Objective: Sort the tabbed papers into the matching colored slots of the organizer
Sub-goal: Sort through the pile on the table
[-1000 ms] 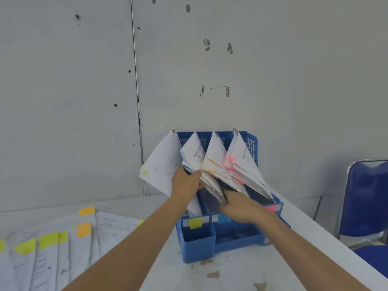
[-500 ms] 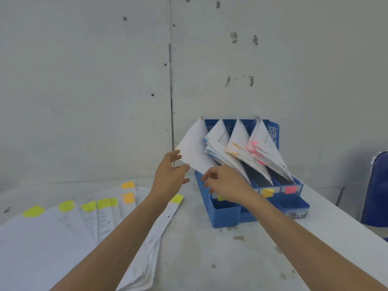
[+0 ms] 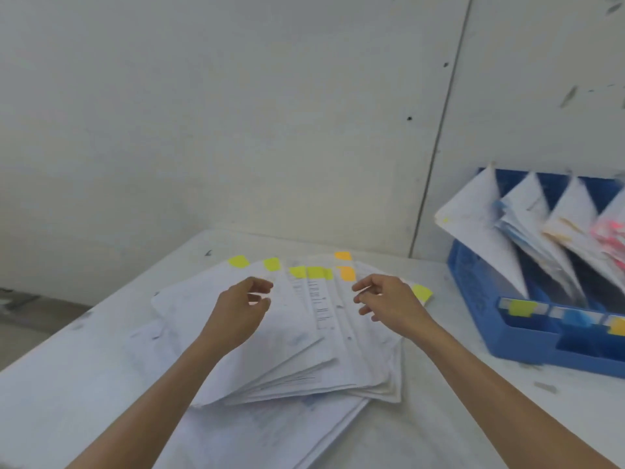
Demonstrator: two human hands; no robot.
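Two bare hands reach out over a fanned pile of papers on a white table [image 3: 67, 384]. The left hand [image 3: 241, 309] and the right hand [image 3: 385, 302] are side by side, a little apart. Each has loosely curled fingers and grasps nothing; whether the fingertips touch the top page cannot be told.

The papers [image 3: 304, 350] lie spread in the middle of the table, with small colored tabs along their far edges. Yellow tabs [image 3: 238, 261] run along the left, with one more at the far right beside the right hand. Two orange tabs [image 3: 345, 273] sit between.

At the right edge of view a blue organizer [image 3: 473, 292] stands on the same table, apart from the pile. Sheets [image 3: 480, 231] lean tilted in its slots, blurred, showing yellow, blue, orange and pink marks from left to right. Labels [image 3: 522, 307] on its front show yellow, blue, then orange. A pale wall [image 3: 236, 113] rises behind.
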